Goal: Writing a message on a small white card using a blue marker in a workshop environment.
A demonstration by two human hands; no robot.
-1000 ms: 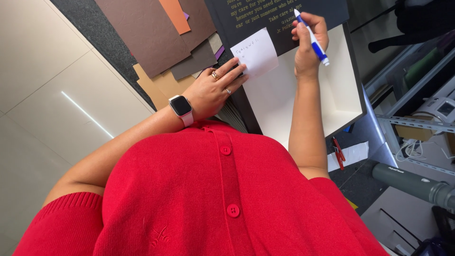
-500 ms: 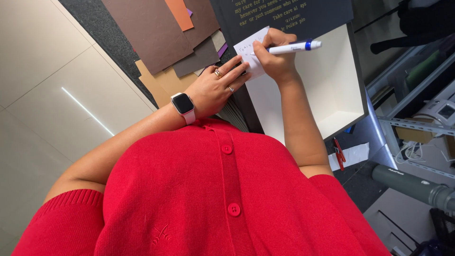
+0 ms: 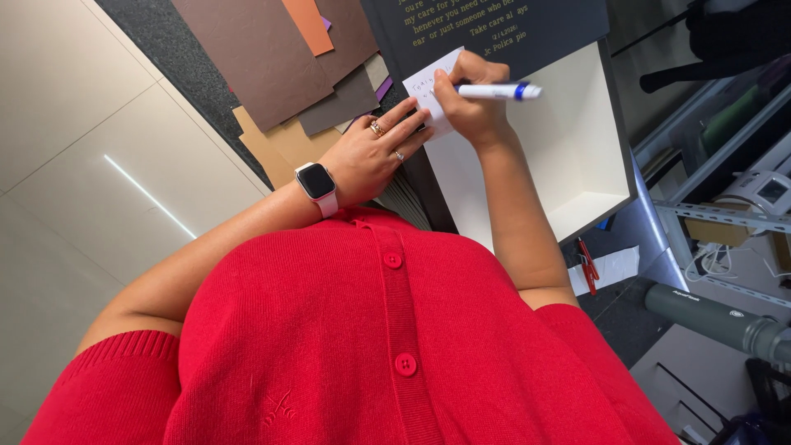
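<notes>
White note card (image 3: 428, 91) at twelve o'clock is pinned flat by the left hand (image 3: 375, 156) while the right hand (image 3: 471, 103) grips a pen (image 3: 494, 91); steady pressure likely prevents slipping.

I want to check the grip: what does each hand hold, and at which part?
The right hand holds a white and blue pen near its writing end. The left hand grips nothing; its fingers press flat on the small white paper.

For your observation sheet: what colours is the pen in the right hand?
The pen is white with a blue band, clearest in the head view.
</notes>
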